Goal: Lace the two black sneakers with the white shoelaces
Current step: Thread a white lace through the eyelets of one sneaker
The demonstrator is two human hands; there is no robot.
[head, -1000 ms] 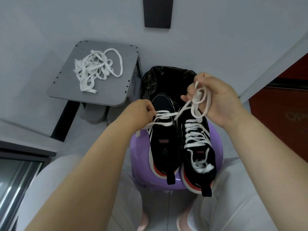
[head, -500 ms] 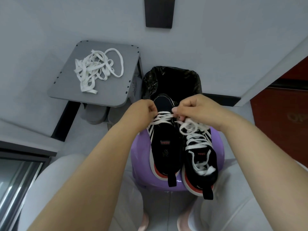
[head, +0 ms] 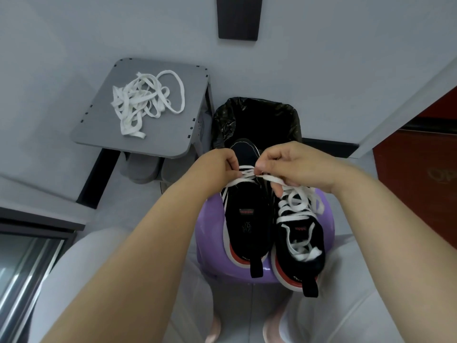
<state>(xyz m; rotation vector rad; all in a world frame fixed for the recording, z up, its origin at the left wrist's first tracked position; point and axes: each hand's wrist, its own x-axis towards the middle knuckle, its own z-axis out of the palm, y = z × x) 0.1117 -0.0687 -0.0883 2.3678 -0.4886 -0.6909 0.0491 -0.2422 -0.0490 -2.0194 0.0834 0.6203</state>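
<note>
- L hand point(head: 218, 167) & R hand point(head: 296, 167): fingers curled, each pinching the white shoelace point(head: 241, 181) at the toe-end eyelets of the L sneaker point(head: 247, 219).
- R sneaker point(head: 300, 246): laced, touching it; both on purple stool point(head: 210, 236).
- Spare laces point(head: 143, 102): heaped on grey side table point(head: 99, 134).

— What's your count on shoes?
— From my feed, two black sneakers: the left sneaker point(head: 247, 219) and the right sneaker point(head: 300, 248), both on one purple stool point(head: 210, 248).
— Laces?
— One white lace point(head: 299, 214) runs through the right sneaker, and a second lace point(head: 243, 180) crosses the left one. There's also one loose heap of laces point(head: 146, 102) on the single grey table point(head: 160, 139). I can't tell how many strands are tangled in it.
— Hands?
— Two: left hand point(head: 217, 167) and right hand point(head: 294, 167).
— Anything else?
— One bin point(head: 223, 125) with a black liner, and one dark panel point(head: 238, 18) on the wall.
</note>
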